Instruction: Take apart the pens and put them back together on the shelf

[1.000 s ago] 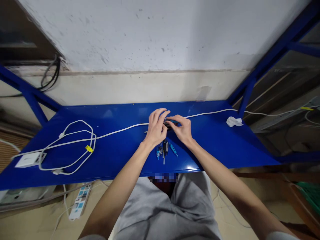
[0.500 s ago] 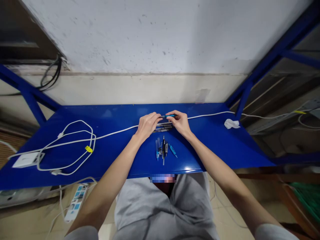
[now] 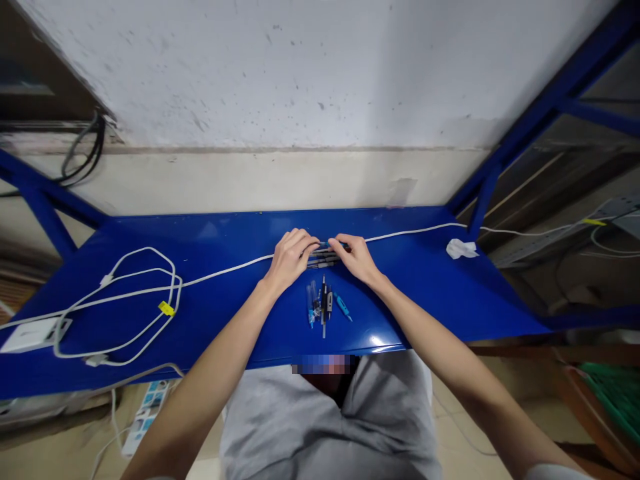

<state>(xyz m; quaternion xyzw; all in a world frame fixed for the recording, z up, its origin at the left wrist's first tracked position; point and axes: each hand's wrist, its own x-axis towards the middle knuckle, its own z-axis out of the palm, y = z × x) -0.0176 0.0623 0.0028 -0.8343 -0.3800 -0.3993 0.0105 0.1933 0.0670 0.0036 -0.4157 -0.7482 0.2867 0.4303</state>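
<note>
A slim pen (image 3: pixel 324 244) with a dark barrel and some blue on it spans the gap between my hands. My left hand (image 3: pixel 291 259) pinches its left end. At its right end, my right hand (image 3: pixel 357 259) is closed round it, hiding much of the blue part. Several grey and black pens (image 3: pixel 324 259) lie side by side just beneath, partly covered by my fingers. Nearer to me are loose pen parts: clear tubes with blue ends (image 3: pixel 311 308), a black and grey piece (image 3: pixel 329 302) and a blue pen barrel (image 3: pixel 343 307).
A white cable (image 3: pixel 230 269) crosses the blue table (image 3: pixel 420 300) behind my hands. On the left lie a looped white cord (image 3: pixel 173 293) with a yellow tag and a white box (image 3: pixel 33 335). Crumpled white paper (image 3: pixel 461 249) sits at the right. A wall backs the table.
Both hands have come down slightly with the pen, which now sits closer to the row of pens. The view has shifted a little.
</note>
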